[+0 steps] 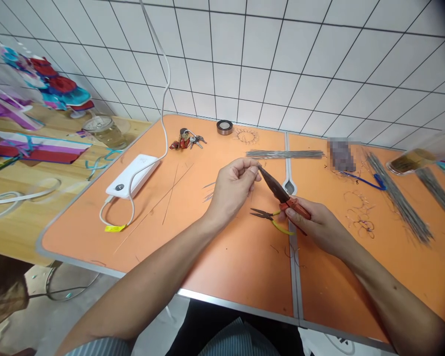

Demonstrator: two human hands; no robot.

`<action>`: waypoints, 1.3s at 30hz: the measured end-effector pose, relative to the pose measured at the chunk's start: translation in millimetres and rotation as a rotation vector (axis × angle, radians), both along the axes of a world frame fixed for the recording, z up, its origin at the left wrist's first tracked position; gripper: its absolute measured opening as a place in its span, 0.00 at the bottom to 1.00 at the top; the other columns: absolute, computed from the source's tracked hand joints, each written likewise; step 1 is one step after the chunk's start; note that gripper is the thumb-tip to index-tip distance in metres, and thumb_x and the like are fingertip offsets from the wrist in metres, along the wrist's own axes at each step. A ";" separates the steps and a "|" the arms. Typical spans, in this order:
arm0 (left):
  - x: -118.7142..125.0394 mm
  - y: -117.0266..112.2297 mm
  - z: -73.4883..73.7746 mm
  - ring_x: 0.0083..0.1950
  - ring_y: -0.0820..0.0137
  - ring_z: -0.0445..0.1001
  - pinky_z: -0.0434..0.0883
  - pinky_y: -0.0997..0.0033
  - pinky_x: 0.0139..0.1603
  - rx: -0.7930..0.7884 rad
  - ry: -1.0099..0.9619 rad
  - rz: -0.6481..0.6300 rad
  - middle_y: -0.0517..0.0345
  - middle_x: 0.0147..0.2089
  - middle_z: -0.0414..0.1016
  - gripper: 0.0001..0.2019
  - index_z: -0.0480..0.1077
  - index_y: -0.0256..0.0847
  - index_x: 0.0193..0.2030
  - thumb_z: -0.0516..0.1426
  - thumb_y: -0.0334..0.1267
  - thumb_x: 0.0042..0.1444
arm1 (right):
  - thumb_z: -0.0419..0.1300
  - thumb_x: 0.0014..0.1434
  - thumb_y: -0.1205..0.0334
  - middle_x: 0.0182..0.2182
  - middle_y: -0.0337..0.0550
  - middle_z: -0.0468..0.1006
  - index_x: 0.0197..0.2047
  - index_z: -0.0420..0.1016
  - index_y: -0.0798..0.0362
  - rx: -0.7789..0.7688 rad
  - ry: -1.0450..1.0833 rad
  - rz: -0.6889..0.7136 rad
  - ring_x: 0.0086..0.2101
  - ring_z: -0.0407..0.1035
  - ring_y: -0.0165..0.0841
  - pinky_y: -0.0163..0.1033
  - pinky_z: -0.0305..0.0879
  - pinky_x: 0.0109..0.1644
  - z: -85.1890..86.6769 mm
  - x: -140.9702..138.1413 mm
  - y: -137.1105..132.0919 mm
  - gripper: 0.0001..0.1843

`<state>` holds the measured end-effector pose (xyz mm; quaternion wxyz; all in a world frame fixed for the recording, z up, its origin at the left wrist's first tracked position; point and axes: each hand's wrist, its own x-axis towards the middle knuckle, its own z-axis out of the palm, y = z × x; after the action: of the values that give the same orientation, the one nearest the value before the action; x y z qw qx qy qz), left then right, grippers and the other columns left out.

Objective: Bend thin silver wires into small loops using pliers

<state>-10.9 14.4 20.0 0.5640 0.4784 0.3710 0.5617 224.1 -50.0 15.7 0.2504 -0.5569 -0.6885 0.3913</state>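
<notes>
My right hand (311, 221) is wrapped round the red handles of long-nose pliers (273, 186), whose dark jaws point up and left. At the tip of those jaws, my left hand (238, 180) is closed in a pinch. Whatever lies between its fingers is too small to make out. Below the jaws, a second pair of pliers with yellow handles (281, 227) rests on the orange table (226, 277). Short pieces of wire (208, 196) lie just left of my left hand. Behind both hands is a bundle of straight grey wires (282, 154).
A white power bank (133, 176) with a cable sits at the left. Keys (188, 140) and a roll of tape (224, 127) are at the back. More wire bundles (400, 200) and bent wire loops (361, 222) lie right, near a tilted cup (411, 158).
</notes>
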 end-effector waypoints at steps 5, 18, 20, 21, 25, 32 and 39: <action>-1.0 0.7 0.9 0.25 0.77 0.65 0.63 0.73 0.25 0.002 0.024 0.003 0.59 0.33 0.77 0.06 0.77 0.41 0.40 0.66 0.40 0.64 | 0.60 0.72 0.33 0.38 0.44 0.84 0.47 0.80 0.48 -0.116 0.134 -0.014 0.30 0.70 0.37 0.42 0.67 0.36 -1.5 -3.2 -1.0 0.26; -3.9 1.2 0.3 0.29 0.74 0.66 0.63 0.70 0.31 0.095 0.142 -0.011 0.59 0.33 0.76 0.05 0.78 0.41 0.39 0.62 0.39 0.66 | 0.62 0.69 0.30 0.37 0.43 0.81 0.47 0.79 0.49 -0.135 0.125 -0.053 0.29 0.68 0.35 0.41 0.67 0.34 -2.3 -2.5 0.3 0.29; -4.9 1.4 1.0 0.30 0.73 0.67 0.64 0.70 0.32 0.100 0.140 -0.023 0.58 0.34 0.76 0.05 0.78 0.42 0.40 0.63 0.40 0.65 | 0.61 0.70 0.31 0.38 0.44 0.82 0.47 0.80 0.50 -0.118 0.112 -0.047 0.29 0.68 0.34 0.40 0.67 0.33 -2.7 -1.0 0.1 0.28; -5.5 1.5 1.3 0.30 0.73 0.67 0.64 0.70 0.32 0.101 0.140 -0.028 0.58 0.34 0.76 0.06 0.78 0.42 0.40 0.64 0.40 0.65 | 0.61 0.70 0.31 0.38 0.44 0.82 0.46 0.80 0.50 -0.106 0.107 -0.041 0.29 0.69 0.34 0.40 0.66 0.32 -2.9 -0.1 0.0 0.28; -7.6 2.9 2.7 0.28 0.74 0.64 0.62 0.70 0.30 0.097 0.149 -0.049 0.59 0.33 0.76 0.05 0.78 0.41 0.39 0.64 0.40 0.65 | 0.60 0.72 0.34 0.37 0.45 0.82 0.43 0.81 0.50 -0.076 0.084 -0.012 0.29 0.70 0.35 0.40 0.65 0.32 -3.2 2.4 -0.1 0.26; -10.4 4.5 6.1 0.25 0.76 0.59 0.57 0.70 0.26 0.070 0.143 -0.090 0.60 0.31 0.73 0.06 0.79 0.41 0.39 0.65 0.40 0.63 | 0.59 0.72 0.36 0.35 0.44 0.82 0.44 0.82 0.49 -0.016 0.002 -0.023 0.33 0.73 0.39 0.42 0.67 0.35 4.0 -0.8 0.0 0.25; -11.6 4.2 8.5 0.25 0.75 0.59 0.56 0.70 0.26 0.089 0.195 -0.076 0.60 0.29 0.72 0.05 0.78 0.41 0.37 0.63 0.39 0.62 | 0.58 0.73 0.39 0.45 0.48 0.87 0.52 0.83 0.48 0.014 -0.075 -0.022 0.45 0.80 0.46 0.45 0.72 0.46 0.8 3.0 1.8 0.24</action>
<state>-22.5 18.6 28.5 0.5243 0.5688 0.3805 0.5067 227.1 -48.3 16.5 0.2327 -0.5768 -0.6940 0.3627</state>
